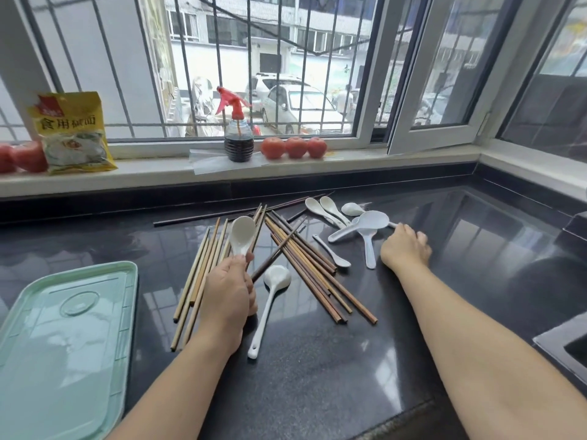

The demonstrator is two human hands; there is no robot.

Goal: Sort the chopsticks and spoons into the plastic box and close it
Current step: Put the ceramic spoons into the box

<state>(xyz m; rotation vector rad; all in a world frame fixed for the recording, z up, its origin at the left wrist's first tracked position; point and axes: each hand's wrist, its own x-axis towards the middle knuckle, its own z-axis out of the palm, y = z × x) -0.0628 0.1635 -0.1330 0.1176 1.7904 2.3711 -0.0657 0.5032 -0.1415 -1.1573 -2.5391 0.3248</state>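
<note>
My left hand holds a white spoon by its handle, bowl raised above several light bamboo chopsticks. A dark chopstick also runs into that hand's grip. Several darker chopsticks lie fanned in the middle of the black counter. A long white ladle spoon lies just right of my left hand. More white spoons and plastic rice paddles lie farther back. My right hand rests with curled fingers beside the paddles; what its fingers hold is hidden. The green plastic box sits closed at the near left.
The windowsill behind holds a yellow packet, a spray bottle with dark liquid and three tomatoes, with more tomatoes at far left. A sink edge shows at the right. The window sash stands open inward.
</note>
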